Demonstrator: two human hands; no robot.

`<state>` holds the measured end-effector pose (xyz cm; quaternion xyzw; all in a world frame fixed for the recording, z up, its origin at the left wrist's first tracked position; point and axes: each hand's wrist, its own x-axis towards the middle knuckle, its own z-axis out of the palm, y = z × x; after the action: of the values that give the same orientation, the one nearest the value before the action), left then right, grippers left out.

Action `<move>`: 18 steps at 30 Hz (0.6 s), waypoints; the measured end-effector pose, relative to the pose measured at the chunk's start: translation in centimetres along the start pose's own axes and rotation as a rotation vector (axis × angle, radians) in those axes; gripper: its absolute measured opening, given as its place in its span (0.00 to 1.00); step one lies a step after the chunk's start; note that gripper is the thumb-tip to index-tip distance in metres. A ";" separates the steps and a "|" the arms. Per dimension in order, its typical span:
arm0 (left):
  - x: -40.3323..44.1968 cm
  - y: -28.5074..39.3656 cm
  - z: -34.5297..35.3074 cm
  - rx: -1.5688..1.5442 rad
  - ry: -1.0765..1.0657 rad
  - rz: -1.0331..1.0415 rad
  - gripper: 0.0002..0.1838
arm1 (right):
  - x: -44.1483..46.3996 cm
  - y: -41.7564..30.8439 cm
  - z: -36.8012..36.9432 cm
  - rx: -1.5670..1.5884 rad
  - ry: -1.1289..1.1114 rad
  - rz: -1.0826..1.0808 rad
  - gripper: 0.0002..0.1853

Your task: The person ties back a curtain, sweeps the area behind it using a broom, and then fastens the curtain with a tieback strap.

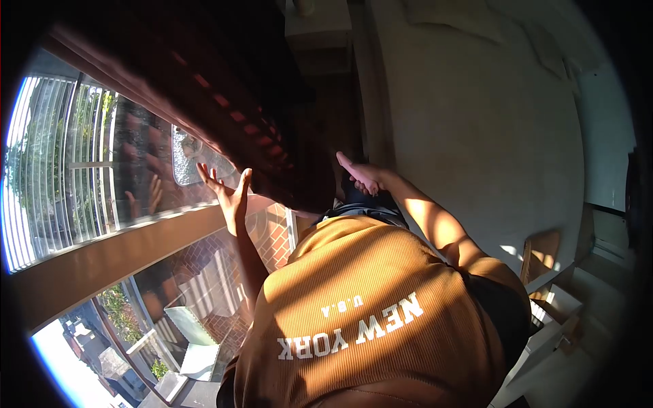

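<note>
My left hand [232, 197] is raised with its fingers spread and nothing in it. It is close to the window glass [146, 170], where a faint reflection of a hand shows, and beside the dark red curtain [224, 115]. In front of my body, my right hand [381, 178] is closed around a slim pink object [355, 171]. That object is long and smooth with a rounded end, and its kind cannot be made out. My fingers curl under its lower end.
A bed with a pale sheet [469, 136] fills the right side. A small cabinet [318, 30] stands in shadow at the top. At lower right are a wooden chair [542, 251] and white furniture [544, 333]. Beyond the lower-left glass are a light-coloured chair [194, 340] and brick paving [275, 234].
</note>
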<state>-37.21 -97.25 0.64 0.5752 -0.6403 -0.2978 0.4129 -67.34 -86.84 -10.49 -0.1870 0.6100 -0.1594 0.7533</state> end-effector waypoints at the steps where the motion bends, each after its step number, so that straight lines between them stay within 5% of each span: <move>1: 2.2 0.6 1.9 -0.045 0.052 0.073 0.62 | -0.1 -0.7 -0.4 -0.014 0.018 -0.076 0.35; 3: 7.5 1.3 5.4 -0.023 0.177 0.166 0.68 | -0.7 -3.2 -0.5 -0.126 0.036 -0.229 0.34; 6: 14.9 1.6 10.0 0.031 0.377 0.132 0.71 | -2.0 -6.6 0.2 -0.613 -0.034 -0.161 0.32; 10: 22.3 -1.8 13.7 -0.057 0.432 0.122 0.70 | -0.5 -5.6 -3.4 -0.875 -0.105 0.154 0.32; 15: 29.1 -10.4 14.0 -0.614 -0.020 -0.013 0.30 | -3.9 -4.7 -11.6 -0.584 0.052 0.134 0.30; 18: 25.9 -8.7 13.3 -0.432 0.082 0.010 0.24 | -5.2 -8.7 -15.1 -0.470 0.143 0.059 0.31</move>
<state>-44.49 -125.36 -8.40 0.4816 -0.5472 -0.4024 0.5538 -83.27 -93.37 -4.67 -0.3276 0.6872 -0.0040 0.6484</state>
